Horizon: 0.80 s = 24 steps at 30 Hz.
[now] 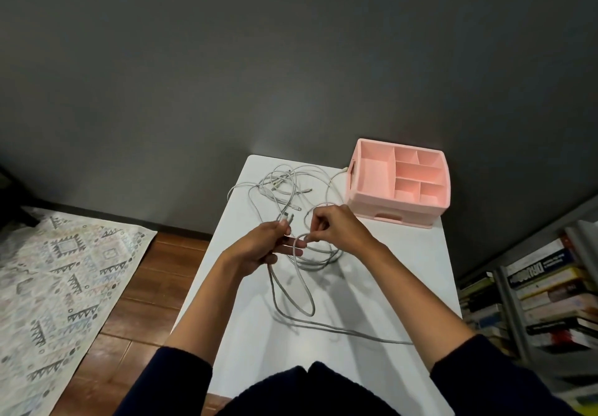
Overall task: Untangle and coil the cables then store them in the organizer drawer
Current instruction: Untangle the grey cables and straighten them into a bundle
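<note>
Cables (284, 185): thin, limp cords tangled on the white table (372, 286), just left of the pink organizer (399, 208).
Left hand (259, 247): fingers curled round 1 cable near its plug.
Right hand (339, 226): pinches a loop of the tangle.
Handling: probably light and floppy, and loops snag easily, so hold near a plug.
Drawer (388, 216): looks closed, low on the organizer's front.
</note>
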### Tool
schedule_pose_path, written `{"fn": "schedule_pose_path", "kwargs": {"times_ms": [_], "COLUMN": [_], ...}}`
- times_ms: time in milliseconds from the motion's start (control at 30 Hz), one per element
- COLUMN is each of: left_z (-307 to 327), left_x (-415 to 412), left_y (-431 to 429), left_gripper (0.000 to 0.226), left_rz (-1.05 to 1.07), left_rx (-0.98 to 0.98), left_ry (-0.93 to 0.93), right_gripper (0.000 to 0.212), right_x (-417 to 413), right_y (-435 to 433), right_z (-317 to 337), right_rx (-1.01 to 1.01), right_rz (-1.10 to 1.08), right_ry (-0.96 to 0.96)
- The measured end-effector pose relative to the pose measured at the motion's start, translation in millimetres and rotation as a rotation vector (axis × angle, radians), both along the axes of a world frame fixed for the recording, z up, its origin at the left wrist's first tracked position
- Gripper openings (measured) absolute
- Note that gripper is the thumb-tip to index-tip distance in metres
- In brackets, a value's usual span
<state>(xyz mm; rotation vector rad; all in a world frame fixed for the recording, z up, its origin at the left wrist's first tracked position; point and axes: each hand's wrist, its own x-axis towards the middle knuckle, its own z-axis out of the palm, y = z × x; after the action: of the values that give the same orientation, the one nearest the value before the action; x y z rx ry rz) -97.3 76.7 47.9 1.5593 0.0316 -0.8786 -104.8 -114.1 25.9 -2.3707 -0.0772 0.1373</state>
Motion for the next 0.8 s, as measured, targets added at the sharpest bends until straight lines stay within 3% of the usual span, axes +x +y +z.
{"fn": "schedule_pose_path", "kwargs": {"times_ms": [133, 233, 333, 433, 567, 800], "left_z": [2.1, 8.6, 13.2, 8.0, -2.6, -4.8], "left_x": [-1.0, 0.2, 3.7, 6.1, 5.8, 3.8], "left_y": [2.7, 8.2, 17.8, 30.4, 39.5, 36.9], "left_gripper": [0.028, 0.03, 0.03, 0.029, 0.031, 0.028], "left_rz": [0.0, -0.068, -0.111, -0.065, -0.014, 0.03], "left_rx": [-0.156, -0.295, -0.399, -0.412, -0.326, -0.424], "left_ry": [0.091, 0.059, 0.07, 0.099, 0.114, 0.105], "right_gripper": [0.028, 0.014, 0.013, 0.016, 0.027, 0.01], "right_x": [1.4, 7.4, 21.6, 33.6, 42.5, 63.9], "right_y": [6.0, -0.1, -14.7, -14.9, -4.2, 10.7], "right_z": [-12.0, -28.1, -40.6, -31.7, 4.3, 54.7], "right_rx": [-0.072, -0.201, 0.005, 0.285, 0.416, 0.428], "right_rz": [-0.004, -0.106, -0.371, -0.459, -0.391, -0.31], "right_ry": [-0.053, -0.131, 0.018, 0.132, -0.086, -0.52]}}
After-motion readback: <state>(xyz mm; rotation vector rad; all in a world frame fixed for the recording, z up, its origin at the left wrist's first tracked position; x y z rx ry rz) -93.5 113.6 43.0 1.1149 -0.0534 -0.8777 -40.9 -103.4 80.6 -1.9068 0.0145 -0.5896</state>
